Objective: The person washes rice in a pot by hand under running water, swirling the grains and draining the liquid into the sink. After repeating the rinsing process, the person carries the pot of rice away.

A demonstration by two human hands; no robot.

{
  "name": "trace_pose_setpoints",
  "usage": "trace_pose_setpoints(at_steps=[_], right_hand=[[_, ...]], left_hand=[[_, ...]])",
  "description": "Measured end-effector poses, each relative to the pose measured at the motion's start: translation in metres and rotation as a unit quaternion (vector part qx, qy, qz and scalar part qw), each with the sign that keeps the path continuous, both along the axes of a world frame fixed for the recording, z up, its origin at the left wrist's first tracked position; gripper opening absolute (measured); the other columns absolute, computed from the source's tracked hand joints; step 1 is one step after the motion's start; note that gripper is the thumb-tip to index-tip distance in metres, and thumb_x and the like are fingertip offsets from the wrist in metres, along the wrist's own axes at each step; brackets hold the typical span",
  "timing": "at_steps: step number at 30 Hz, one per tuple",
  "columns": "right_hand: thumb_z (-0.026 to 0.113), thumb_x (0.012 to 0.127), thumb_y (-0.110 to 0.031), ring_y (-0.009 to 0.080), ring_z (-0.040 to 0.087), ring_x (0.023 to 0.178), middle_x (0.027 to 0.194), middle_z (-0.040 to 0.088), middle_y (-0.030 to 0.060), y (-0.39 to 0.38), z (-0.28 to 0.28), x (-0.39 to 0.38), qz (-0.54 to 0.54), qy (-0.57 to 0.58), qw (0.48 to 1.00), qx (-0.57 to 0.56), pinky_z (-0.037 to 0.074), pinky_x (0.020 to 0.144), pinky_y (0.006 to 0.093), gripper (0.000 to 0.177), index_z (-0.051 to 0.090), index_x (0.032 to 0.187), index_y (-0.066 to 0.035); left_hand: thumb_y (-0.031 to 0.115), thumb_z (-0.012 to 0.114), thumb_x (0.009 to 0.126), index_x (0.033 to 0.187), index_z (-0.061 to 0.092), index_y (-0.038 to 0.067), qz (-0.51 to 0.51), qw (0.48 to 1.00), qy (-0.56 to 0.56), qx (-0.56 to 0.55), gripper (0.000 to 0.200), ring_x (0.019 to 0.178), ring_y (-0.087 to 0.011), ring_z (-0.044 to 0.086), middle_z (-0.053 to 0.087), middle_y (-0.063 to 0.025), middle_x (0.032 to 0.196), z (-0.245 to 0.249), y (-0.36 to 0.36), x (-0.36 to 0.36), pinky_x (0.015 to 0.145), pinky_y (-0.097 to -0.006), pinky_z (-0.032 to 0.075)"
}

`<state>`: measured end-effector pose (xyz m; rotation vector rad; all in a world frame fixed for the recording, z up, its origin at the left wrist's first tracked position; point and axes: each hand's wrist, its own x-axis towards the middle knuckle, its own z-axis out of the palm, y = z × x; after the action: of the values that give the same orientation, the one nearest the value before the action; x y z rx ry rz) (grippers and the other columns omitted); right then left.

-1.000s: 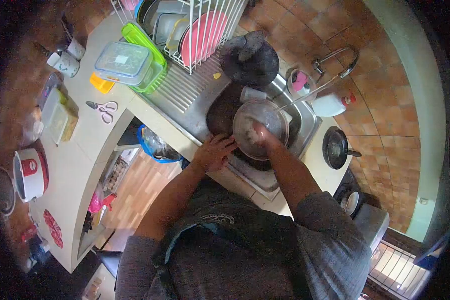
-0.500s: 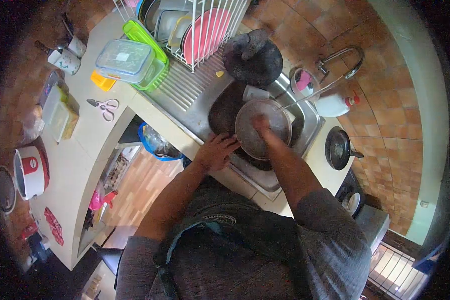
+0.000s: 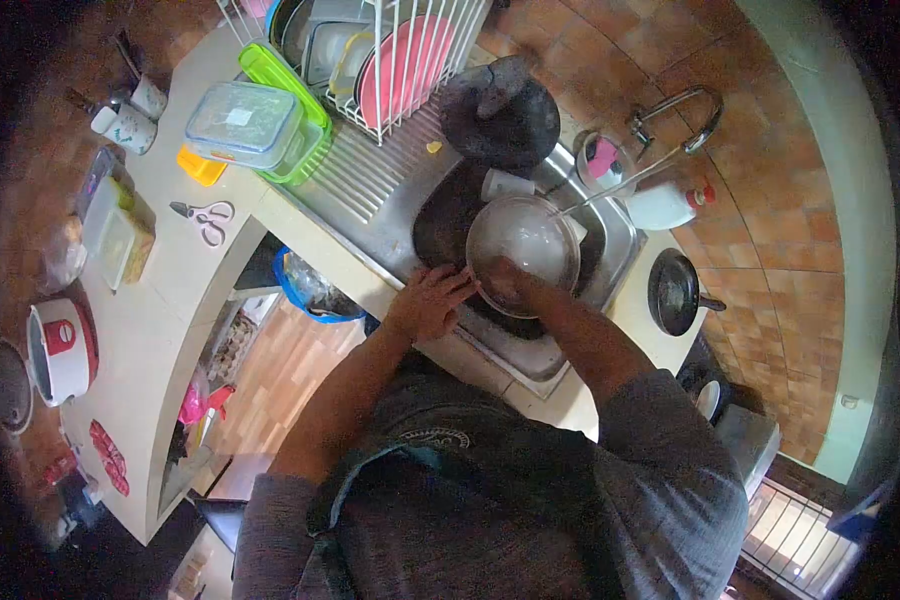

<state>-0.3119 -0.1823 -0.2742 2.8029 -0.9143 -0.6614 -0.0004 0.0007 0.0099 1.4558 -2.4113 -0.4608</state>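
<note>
A round metal bowl [image 3: 488,222] with cloudy whitish liquid sits over the steel sink [image 3: 625,245]. Inside it, low on the near side, is my right hand [image 3: 510,285]; its fingers are blurred and partly hidden, so what they hold cannot be made out. My left hand [image 3: 433,303] rests at the bowl's left rim and the sink's front edge, fingers stretched out and fingertips against the rim. From the curved tap [image 3: 708,125] a thin line runs down to the bowl. A white cup [image 3: 507,185] lies just behind the bowl.
A dark wok [image 3: 500,115] stands behind the sink, beside a white dish rack [image 3: 378,70] with plates. To the right are a white soap bottle [image 3: 660,206] and a small frying pan [image 3: 673,292]. Stacked plastic containers [image 3: 245,120] and scissors [image 3: 205,218] lie on the left counter.
My right hand has moved from the bowl's middle toward its near side, leaving more of the cloudy liquid in sight. My left hand stays at the rim, its fingers slightly closer together.
</note>
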Motion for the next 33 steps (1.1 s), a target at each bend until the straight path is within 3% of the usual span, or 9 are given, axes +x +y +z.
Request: trace_pose_setpoints(at_steps=[10, 18, 19, 23, 27, 28, 33], right_hand=[[0.054, 0.097, -0.031, 0.0304, 0.06, 0.098, 0.113, 0.065, 0.0128, -0.025, 0.078, -0.018, 0.009, 0.003, 0.995, 0.104, 0.049, 0.083, 0.0524, 0.036, 0.067, 0.116, -0.004], [0.055, 0.096, -0.032, 0.033, 0.06, 0.107, 0.121, 0.065, 0.0129, -0.029, 0.129, 0.026, 0.012, 0.001, 0.982, 0.189, 0.048, 0.086, 0.0546, 0.036, 0.068, 0.115, -0.005], [0.055, 0.096, -0.032, 0.033, 0.06, 0.107, 0.121, 0.065, 0.0129, -0.033, 0.107, 0.017, 0.013, 0.0, 0.982, 0.189, 0.048, 0.086, 0.0546, 0.036, 0.068, 0.115, -0.005], [0.054, 0.096, -0.035, 0.0367, 0.062, 0.11, 0.126, 0.064, 0.017, -0.03, 0.001, 0.036, -0.167, -0.101, 0.98, 0.042, 0.049, 0.092, 0.0548, 0.039, 0.069, 0.118, -0.005], [0.054, 0.095, -0.037, 0.0405, 0.064, 0.113, 0.131, 0.063, 0.0212, -0.003, -0.077, 0.003, -0.338, -0.194, 0.914, -0.11, 0.049, 0.098, 0.0549, 0.043, 0.069, 0.12, -0.006], [0.054, 0.095, -0.037, 0.0405, 0.064, 0.113, 0.131, 0.063, 0.0212, -0.001, -0.074, 0.005, -0.339, -0.194, 0.914, -0.109, 0.049, 0.098, 0.0549, 0.043, 0.069, 0.12, -0.006], [0.058, 0.093, -0.033, 0.0371, 0.064, 0.111, 0.129, 0.064, 0.0179, 0.008, -0.045, -0.003, -0.444, -0.255, 0.85, 0.123, 0.05, 0.095, 0.0529, 0.043, 0.066, 0.125, -0.006]], left_hand=[[0.027, 0.065, 0.083, 0.147, 0.049, 0.023, -0.006, 1.0, 0.009, 0.024, 0.067, 0.137, -0.0325, 0.043, 0.045, -0.0059, 0.155, -0.007, -0.001, 0.0, 0.112, -0.0531, 0.037], [0.025, 0.066, 0.082, 0.149, 0.046, 0.023, 0.0, 1.0, -0.001, 0.009, 0.07, 0.137, -0.0332, 0.043, 0.044, -0.0057, 0.155, 0.002, 0.0, 0.001, 0.11, -0.0536, 0.038], [0.025, 0.066, 0.082, 0.149, 0.046, 0.023, 0.001, 1.0, -0.002, 0.009, 0.07, 0.137, -0.0332, 0.043, 0.044, -0.0057, 0.155, 0.001, -0.001, 0.001, 0.11, -0.0536, 0.038], [0.027, 0.066, 0.083, 0.15, 0.045, 0.024, -0.007, 1.0, -0.015, 0.023, 0.071, 0.138, -0.0322, 0.042, 0.044, -0.0056, 0.156, 0.003, -0.001, 0.001, 0.11, -0.0534, 0.039], [0.027, 0.067, 0.083, 0.15, 0.045, 0.023, -0.001, 1.0, -0.007, 0.013, 0.071, 0.138, -0.0324, 0.042, 0.043, -0.0062, 0.156, 0.003, -0.001, 0.001, 0.11, -0.0534, 0.039], [0.027, 0.067, 0.083, 0.15, 0.045, 0.023, -0.001, 1.0, -0.007, 0.014, 0.071, 0.138, -0.0324, 0.042, 0.043, -0.0062, 0.156, 0.002, -0.001, 0.001, 0.11, -0.0534, 0.039], [0.029, 0.068, 0.082, 0.151, 0.044, 0.023, -0.009, 1.0, -0.006, 0.008, 0.073, 0.138, -0.033, 0.043, 0.043, -0.0065, 0.156, 0.003, -0.001, 0.003, 0.111, -0.053, 0.037]])
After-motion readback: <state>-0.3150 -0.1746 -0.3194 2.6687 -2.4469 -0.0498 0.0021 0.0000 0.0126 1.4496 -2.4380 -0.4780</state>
